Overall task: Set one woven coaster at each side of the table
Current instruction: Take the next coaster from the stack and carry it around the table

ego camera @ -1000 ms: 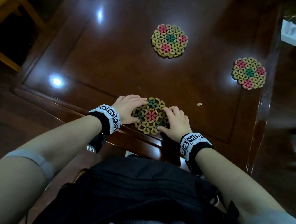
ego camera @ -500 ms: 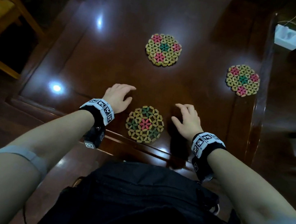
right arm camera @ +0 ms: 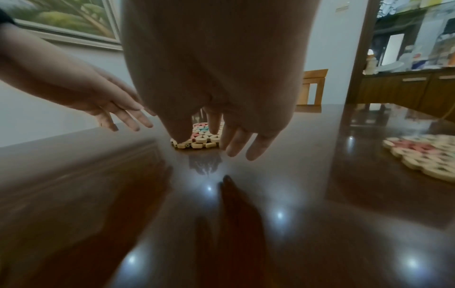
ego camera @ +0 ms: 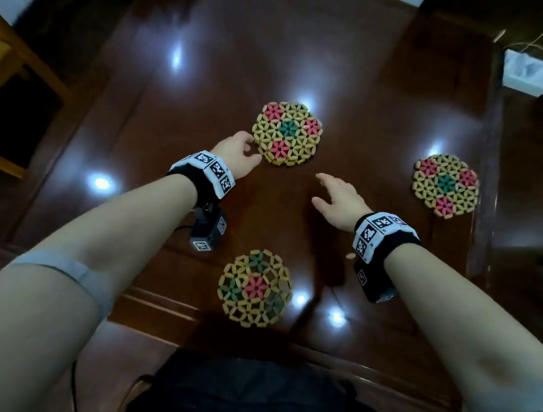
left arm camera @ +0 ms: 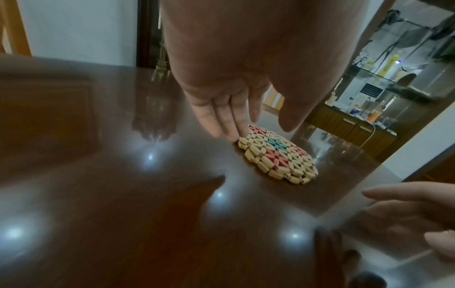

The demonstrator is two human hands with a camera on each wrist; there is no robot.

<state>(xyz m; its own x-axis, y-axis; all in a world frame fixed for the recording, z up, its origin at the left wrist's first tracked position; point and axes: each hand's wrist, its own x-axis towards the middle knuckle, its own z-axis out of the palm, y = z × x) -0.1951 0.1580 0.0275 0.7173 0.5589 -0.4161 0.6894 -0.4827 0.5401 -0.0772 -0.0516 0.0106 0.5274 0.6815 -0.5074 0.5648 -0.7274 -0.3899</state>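
Coasters lie near and right; both hands reach for the middle coaster (ego camera: 287,133) — left hand (ego camera: 235,152) grip wide, fingertips at its edge, right hand (ego camera: 336,199) wide, empty — next, carry it far or left.

Right hand (right arm camera: 216,109) is hanging at frame centre, fingers (right arm camera: 236,144) straight, above the dark glossy table (right arm camera: 295,233). One coaster (right arm camera: 199,139) is lying behind the fingertips. Left hand (right arm camera: 105,101) is reaching in from the left, fingers extended. Second coaster (right arm camera: 423,155) is lying at right edge.
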